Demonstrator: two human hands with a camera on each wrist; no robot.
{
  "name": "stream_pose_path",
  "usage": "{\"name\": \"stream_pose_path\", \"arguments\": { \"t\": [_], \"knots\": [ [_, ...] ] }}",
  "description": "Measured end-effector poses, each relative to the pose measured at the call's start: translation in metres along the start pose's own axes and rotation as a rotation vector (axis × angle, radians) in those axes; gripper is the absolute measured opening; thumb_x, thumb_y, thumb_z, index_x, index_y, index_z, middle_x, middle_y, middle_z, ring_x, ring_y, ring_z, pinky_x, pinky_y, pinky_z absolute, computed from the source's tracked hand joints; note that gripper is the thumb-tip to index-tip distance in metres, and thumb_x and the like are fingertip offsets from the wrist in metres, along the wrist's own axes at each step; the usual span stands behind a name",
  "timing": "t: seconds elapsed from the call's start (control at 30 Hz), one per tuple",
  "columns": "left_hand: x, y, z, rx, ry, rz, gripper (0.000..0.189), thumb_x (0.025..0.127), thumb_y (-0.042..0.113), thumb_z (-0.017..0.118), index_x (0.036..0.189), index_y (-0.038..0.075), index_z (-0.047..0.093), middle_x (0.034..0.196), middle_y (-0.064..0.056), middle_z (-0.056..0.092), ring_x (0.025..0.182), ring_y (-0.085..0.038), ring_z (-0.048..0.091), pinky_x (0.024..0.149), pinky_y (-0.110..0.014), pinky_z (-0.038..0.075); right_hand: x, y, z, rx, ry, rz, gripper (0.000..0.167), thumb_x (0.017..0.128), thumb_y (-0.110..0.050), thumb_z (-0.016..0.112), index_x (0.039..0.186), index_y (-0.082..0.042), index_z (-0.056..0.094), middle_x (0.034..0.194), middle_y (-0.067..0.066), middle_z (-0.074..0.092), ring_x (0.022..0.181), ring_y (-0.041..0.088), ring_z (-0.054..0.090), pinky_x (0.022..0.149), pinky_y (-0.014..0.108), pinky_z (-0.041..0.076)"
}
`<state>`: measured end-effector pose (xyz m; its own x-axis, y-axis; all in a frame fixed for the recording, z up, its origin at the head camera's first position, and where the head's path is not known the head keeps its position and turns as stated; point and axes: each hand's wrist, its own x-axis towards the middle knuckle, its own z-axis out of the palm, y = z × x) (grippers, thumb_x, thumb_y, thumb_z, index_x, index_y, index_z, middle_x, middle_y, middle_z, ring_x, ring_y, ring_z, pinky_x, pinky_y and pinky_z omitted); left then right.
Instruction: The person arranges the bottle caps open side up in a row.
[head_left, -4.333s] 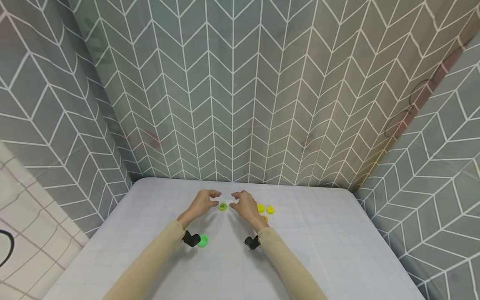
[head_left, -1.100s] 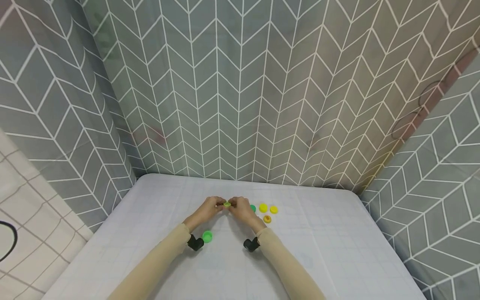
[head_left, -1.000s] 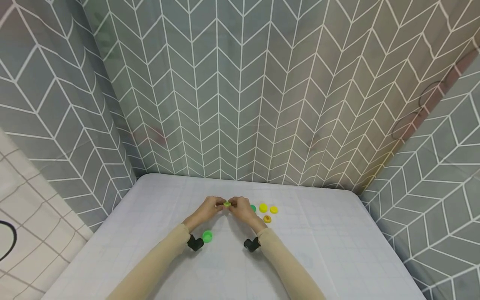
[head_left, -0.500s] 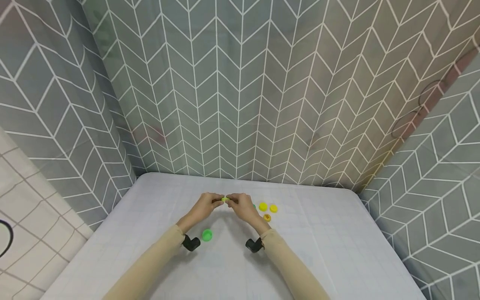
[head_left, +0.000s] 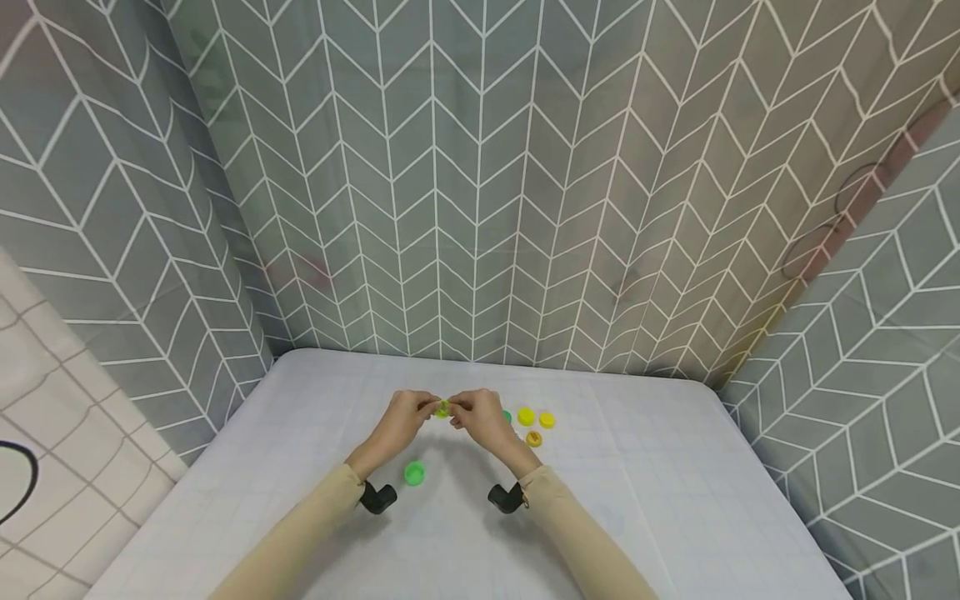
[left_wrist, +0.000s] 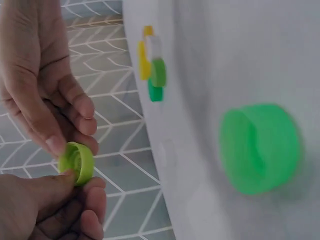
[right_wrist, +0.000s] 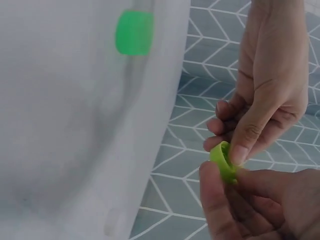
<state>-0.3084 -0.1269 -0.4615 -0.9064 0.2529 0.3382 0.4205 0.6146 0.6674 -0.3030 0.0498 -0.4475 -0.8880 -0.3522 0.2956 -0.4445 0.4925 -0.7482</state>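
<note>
A small yellow-green bottle cap (head_left: 443,409) is held off the table between both hands. My left hand (head_left: 396,423) pinches it from the left, thumb on the rim, and my right hand (head_left: 482,422) pinches the opposite side. In the left wrist view the hollow inside of this cap (left_wrist: 84,165) shows, with an inner ring. The cap (right_wrist: 224,162) is tilted in the right wrist view, partly covered by fingertips. Nearer the body, a larger green cap (head_left: 414,473) lies on the table, hollow side up.
Right of my right hand lie two yellow caps (head_left: 527,417), an orange-yellow cap (head_left: 533,438) and a half-hidden dark green cap (head_left: 507,416). A white cap (left_wrist: 154,48) and a light green one (left_wrist: 158,73) show in the left wrist view. Patterned curtains enclose the white table (head_left: 637,483).
Earlier the yellow-green cap lay on the table between parted hands. Both hands have since gripped and raised it. Over the last second it has shifted slightly left and turned in the fingers.
</note>
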Motion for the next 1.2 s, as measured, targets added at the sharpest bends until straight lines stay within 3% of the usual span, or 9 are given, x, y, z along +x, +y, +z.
{"name": "stream_pose_path", "arguments": {
  "t": [0.17, 0.4, 0.63, 0.83, 0.97, 1.2],
  "knots": [
    [-0.001, 0.014, -0.002, -0.004, 0.013, -0.030, 0.015, 0.092, 0.011, 0.064, 0.090, 0.003, 0.075, 0.074, -0.005, 0.071, 0.056, -0.012, 0.052, 0.048, -0.020, 0.036, -0.001, -0.005, -0.003, -0.104, 0.052, 0.007, 0.014, 0.091, -0.007, 0.063, 0.096, 0.000, 0.075, 0.080, 0.009, 0.074, 0.057, 0.005, 0.062, 0.052, 0.017, 0.049],
    [-0.003, 0.027, -0.002, -0.014, 0.024, -0.089, 0.014, 0.089, 0.010, 0.066, 0.080, 0.004, 0.076, 0.072, -0.004, 0.071, 0.053, -0.010, 0.046, 0.047, -0.022, 0.034, -0.005, -0.008, -0.003, -0.156, 0.140, -0.017, 0.010, 0.085, -0.008, 0.067, 0.085, -0.003, 0.075, 0.075, 0.006, 0.073, 0.055, 0.004, 0.055, 0.052, 0.017, 0.046],
    [-0.005, 0.030, -0.002, -0.048, 0.016, -0.143, 0.013, 0.081, 0.006, 0.067, 0.071, 0.006, 0.075, 0.066, -0.002, 0.070, 0.049, -0.010, 0.042, 0.045, -0.023, 0.032, -0.011, -0.011, -0.008, -0.130, 0.050, 0.031, 0.014, 0.086, -0.003, 0.061, 0.083, -0.001, 0.075, 0.068, 0.005, 0.071, 0.047, 0.004, 0.057, 0.046, 0.017, 0.047],
    [-0.009, 0.029, 0.002, -0.062, -0.040, -0.126, 0.010, 0.078, 0.004, 0.070, 0.070, 0.006, 0.075, 0.066, -0.002, 0.070, 0.052, -0.009, 0.047, 0.047, -0.023, 0.037, -0.018, -0.012, -0.011, -0.205, -0.015, 0.052, 0.016, 0.085, -0.002, 0.061, 0.079, -0.003, 0.076, 0.065, 0.002, 0.069, 0.046, 0.004, 0.053, 0.044, 0.017, 0.042],
    [-0.014, 0.029, 0.003, -0.023, -0.082, -0.109, 0.010, 0.078, 0.007, 0.073, 0.068, 0.009, 0.075, 0.063, 0.000, 0.070, 0.053, -0.009, 0.052, 0.049, -0.023, 0.040, -0.024, -0.012, -0.009, -0.264, -0.054, 0.069, 0.014, 0.084, -0.005, 0.064, 0.077, -0.005, 0.076, 0.061, -0.001, 0.066, 0.046, 0.004, 0.048, 0.043, 0.017, 0.038],
    [-0.021, 0.024, 0.008, 0.096, -0.169, -0.143, 0.012, 0.075, 0.013, 0.079, 0.063, 0.014, 0.074, 0.071, 0.003, 0.068, 0.063, -0.011, 0.050, 0.057, -0.026, 0.039, -0.032, -0.010, -0.002, -0.287, -0.137, 0.099, 0.013, 0.081, -0.004, 0.068, 0.070, -0.005, 0.073, 0.057, -0.003, 0.062, 0.046, 0.005, 0.045, 0.042, 0.017, 0.036]
  ]
}}
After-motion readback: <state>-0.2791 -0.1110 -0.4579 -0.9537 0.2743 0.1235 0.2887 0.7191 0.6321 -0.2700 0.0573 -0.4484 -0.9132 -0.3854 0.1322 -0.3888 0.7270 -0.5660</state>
